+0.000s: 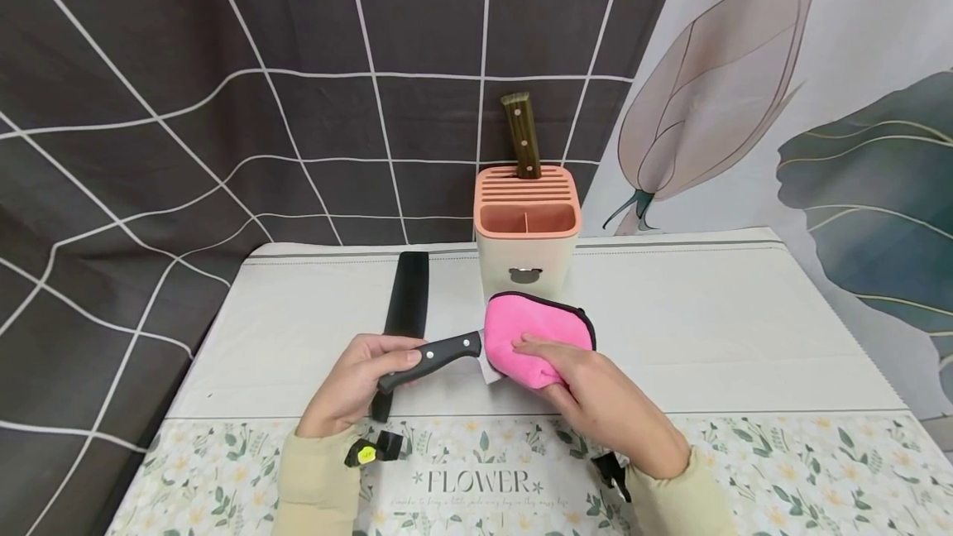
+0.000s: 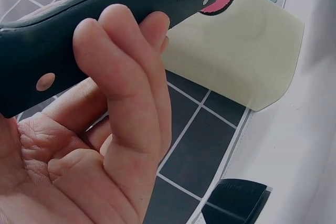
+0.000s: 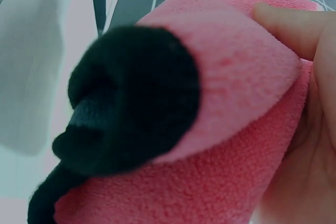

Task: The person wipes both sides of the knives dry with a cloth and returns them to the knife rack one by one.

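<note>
My left hand (image 1: 348,383) grips a knife by its black riveted handle (image 1: 439,356), fingers curled round it in the left wrist view. The blade points right, with a small strip of the metal (image 1: 487,369) showing below the cloth and the rest hidden. A pink cloth (image 1: 532,325) with black edging is folded over the blade. My right hand (image 1: 596,387) grips the cloth, and in the right wrist view the thumb lies along its pink fleece (image 3: 231,77). Beneath the left hand, a long flat black piece (image 1: 407,292) lies on the table.
Behind the cloth stands a cream knife block (image 1: 521,259) with an orange slotted top; one brown-handled knife (image 1: 524,135) stands in it. The table has a white cover (image 1: 707,313) and a floral strip in front. Dark checked fabric (image 1: 424,15) hangs behind.
</note>
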`<act>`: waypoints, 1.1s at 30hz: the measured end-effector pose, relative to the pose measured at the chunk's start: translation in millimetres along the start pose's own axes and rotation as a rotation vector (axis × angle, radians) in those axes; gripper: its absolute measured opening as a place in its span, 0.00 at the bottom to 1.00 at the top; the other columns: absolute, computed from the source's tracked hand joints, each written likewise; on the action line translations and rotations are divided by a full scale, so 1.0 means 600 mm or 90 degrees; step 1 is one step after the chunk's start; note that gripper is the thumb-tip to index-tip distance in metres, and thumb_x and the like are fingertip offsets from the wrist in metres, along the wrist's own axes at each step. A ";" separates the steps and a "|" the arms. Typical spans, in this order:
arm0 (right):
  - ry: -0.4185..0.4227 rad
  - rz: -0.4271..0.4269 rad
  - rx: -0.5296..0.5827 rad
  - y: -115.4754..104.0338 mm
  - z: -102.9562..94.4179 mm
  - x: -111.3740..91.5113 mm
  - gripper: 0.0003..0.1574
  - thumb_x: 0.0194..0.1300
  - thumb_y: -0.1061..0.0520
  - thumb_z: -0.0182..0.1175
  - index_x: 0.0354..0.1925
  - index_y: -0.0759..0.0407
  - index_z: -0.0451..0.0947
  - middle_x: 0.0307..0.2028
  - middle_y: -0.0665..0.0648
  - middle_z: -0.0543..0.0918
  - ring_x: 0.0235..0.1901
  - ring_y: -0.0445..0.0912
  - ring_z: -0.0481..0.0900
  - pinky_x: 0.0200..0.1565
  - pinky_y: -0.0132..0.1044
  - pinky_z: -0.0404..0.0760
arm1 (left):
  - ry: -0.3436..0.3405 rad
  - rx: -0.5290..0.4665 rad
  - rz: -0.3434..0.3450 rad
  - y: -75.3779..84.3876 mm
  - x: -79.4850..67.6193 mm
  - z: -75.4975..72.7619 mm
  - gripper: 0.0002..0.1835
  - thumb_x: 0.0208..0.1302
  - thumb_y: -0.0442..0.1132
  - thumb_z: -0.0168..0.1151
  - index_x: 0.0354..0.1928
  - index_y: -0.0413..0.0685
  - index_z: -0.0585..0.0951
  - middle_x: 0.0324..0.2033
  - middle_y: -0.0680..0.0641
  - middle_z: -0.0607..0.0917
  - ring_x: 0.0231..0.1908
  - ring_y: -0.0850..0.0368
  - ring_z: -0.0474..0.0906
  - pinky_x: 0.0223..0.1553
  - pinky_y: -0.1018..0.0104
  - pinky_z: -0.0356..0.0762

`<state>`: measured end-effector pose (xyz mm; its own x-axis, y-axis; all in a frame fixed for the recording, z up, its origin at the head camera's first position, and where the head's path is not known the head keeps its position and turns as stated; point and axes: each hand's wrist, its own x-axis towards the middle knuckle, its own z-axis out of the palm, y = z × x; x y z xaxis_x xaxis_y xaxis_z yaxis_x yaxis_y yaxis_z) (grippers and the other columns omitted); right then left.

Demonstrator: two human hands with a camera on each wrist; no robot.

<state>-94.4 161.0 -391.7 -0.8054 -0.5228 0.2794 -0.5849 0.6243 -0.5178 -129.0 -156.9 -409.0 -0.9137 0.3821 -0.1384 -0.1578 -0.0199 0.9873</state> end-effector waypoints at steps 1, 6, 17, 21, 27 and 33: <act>0.001 0.002 -0.001 0.002 -0.001 -0.001 0.24 0.71 0.59 0.60 0.64 0.57 0.78 0.61 0.48 0.80 0.64 0.45 0.75 0.64 0.46 0.73 | -0.001 -0.001 0.001 0.000 0.000 -0.001 0.20 0.67 0.31 0.60 0.54 0.17 0.76 0.41 0.44 0.89 0.37 0.59 0.84 0.40 0.68 0.82; 0.005 0.028 -0.008 0.009 -0.013 -0.007 0.24 0.69 0.62 0.62 0.62 0.57 0.79 0.59 0.49 0.82 0.62 0.48 0.77 0.61 0.48 0.75 | 0.003 -0.006 -0.009 0.001 -0.003 -0.003 0.19 0.67 0.30 0.60 0.53 0.18 0.77 0.42 0.44 0.89 0.39 0.57 0.85 0.42 0.67 0.83; 0.025 0.084 0.005 0.028 -0.044 -0.016 0.09 0.72 0.59 0.61 0.33 0.47 0.79 0.18 0.37 0.59 0.19 0.32 0.60 0.34 0.33 0.72 | 0.014 -0.015 -0.008 0.004 -0.007 -0.011 0.16 0.66 0.30 0.60 0.51 0.22 0.81 0.42 0.45 0.89 0.39 0.57 0.84 0.39 0.67 0.82; 0.057 0.099 -0.023 0.035 -0.050 -0.020 0.17 0.72 0.56 0.62 0.26 0.49 0.69 0.17 0.39 0.58 0.20 0.34 0.62 0.30 0.32 0.70 | 0.017 -0.010 -0.014 0.006 -0.009 -0.014 0.15 0.65 0.30 0.61 0.50 0.25 0.83 0.41 0.47 0.89 0.37 0.57 0.84 0.38 0.67 0.81; 0.128 0.123 -0.042 0.043 -0.063 -0.024 0.06 0.70 0.63 0.61 0.35 0.53 0.76 0.18 0.42 0.63 0.20 0.36 0.65 0.27 0.32 0.69 | 0.011 -0.006 -0.005 0.005 -0.010 -0.019 0.14 0.66 0.30 0.61 0.49 0.27 0.84 0.39 0.47 0.89 0.33 0.57 0.84 0.37 0.66 0.82; 0.189 0.242 0.045 0.064 -0.087 -0.040 0.07 0.72 0.58 0.60 0.35 0.58 0.77 0.15 0.45 0.65 0.17 0.38 0.67 0.22 0.32 0.68 | -0.001 -0.014 0.009 0.005 -0.010 -0.022 0.11 0.66 0.30 0.61 0.47 0.36 0.87 0.38 0.48 0.90 0.29 0.59 0.83 0.36 0.67 0.81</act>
<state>-102.5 228.0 -376.4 -0.9595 -0.0712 0.2727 -0.2442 0.6930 -0.6784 -129.2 -171.6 -406.4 -0.9152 0.3834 -0.1242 -0.1529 -0.0452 0.9872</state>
